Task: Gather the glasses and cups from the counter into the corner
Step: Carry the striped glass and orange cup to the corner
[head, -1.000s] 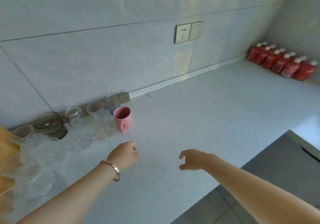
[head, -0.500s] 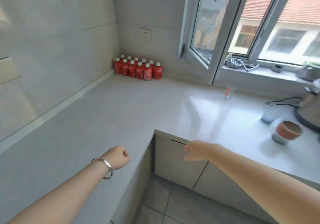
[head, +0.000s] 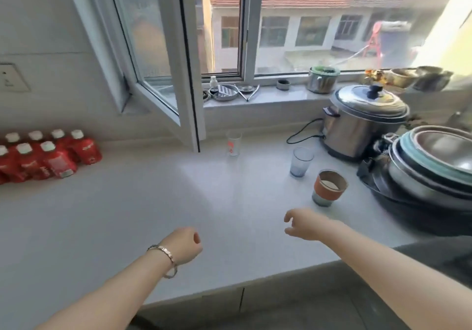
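Three drinking vessels stand on the white counter point(head: 122, 214). A clear glass with a red print point(head: 233, 142) is near the open window sash. A bluish glass tumbler point(head: 301, 161) stands right of it. An orange-banded cup point(head: 329, 187) is nearest me. My right hand point(head: 307, 223) hovers open just in front of the orange-banded cup, fingers curled, holding nothing. My left hand point(head: 184, 245), with a bracelet on the wrist, is a loose fist over the counter's front part and holds nothing.
Red bottles point(head: 48, 154) are grouped at the left by the wall. A steel cooker point(head: 362, 121) with a black cord and stacked metal bowls point(head: 431, 166) crowd the right. The open window sash point(head: 166, 79) juts over the counter. Small items line the sill.
The view has swung right, from the glasses and pink cup by the wall, past the red bottles, to the window counter. Both hands stay empty; my right hand now nears the orange-banded cup.
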Demonstrator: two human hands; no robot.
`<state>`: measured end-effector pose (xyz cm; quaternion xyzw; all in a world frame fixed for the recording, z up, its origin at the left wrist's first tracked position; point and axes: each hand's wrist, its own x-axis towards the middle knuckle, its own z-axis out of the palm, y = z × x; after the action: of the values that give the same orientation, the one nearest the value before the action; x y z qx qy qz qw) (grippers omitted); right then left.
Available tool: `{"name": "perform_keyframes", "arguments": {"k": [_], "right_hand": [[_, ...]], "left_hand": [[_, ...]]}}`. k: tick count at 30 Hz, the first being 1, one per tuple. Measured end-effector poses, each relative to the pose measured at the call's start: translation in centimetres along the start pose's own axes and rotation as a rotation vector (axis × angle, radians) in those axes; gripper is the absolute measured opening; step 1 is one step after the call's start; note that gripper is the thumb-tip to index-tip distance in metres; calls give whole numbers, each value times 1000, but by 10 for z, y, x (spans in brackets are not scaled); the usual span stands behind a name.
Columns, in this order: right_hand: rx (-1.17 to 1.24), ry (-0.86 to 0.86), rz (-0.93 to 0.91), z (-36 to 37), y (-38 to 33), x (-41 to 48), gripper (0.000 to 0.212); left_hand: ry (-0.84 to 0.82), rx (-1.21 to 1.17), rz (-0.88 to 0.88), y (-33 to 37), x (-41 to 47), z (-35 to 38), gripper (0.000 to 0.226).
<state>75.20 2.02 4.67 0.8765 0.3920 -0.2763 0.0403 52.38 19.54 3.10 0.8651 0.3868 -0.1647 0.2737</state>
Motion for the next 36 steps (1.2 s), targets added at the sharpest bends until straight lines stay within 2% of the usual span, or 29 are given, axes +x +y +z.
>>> {"name": "perform_keyframes", "arguments": {"k": [4, 7, 9, 10, 13, 15, 17, 22, 27, 29, 32, 36], "right_hand": [[97, 190, 184, -22, 60, 23, 38], [163, 333, 301, -36, 102, 44, 40], [179, 378, 329, -45, 126, 61, 54], [168, 377, 328, -48, 137, 71, 68], [164, 261, 291, -50, 159, 102, 109], [183, 175, 236, -45, 169, 120, 117], [228, 145, 170, -39, 179, 133, 116], [378, 201, 96, -40, 207, 147, 107], [476, 268, 86, -61, 231, 155, 106], [502, 304, 63, -72, 238, 160, 106], [502, 342, 52, -85, 246, 166, 108], [496, 331, 30, -91, 248, 178, 109]], "left_hand": [[-59, 60, 101, 48, 63, -10, 22], [-104, 71, 143, 79, 96, -10, 26], [-116, 75, 152, 99, 116, -8, 27], [-113, 72, 150, 108, 126, -7, 27], [-96, 49, 128, 134, 153, -2, 28], [-92, 28, 97, 151, 166, 3, 29], [-89, 6, 58, 167, 177, 9, 29], [-69, -25, 5, 212, 208, 19, 38], [129, -166, 131, 285, 258, 19, 89], [147, -175, 137, 311, 281, 19, 103], [74, -210, 53, 331, 306, 25, 99], [179, -272, 11, 325, 304, 38, 81]]}}
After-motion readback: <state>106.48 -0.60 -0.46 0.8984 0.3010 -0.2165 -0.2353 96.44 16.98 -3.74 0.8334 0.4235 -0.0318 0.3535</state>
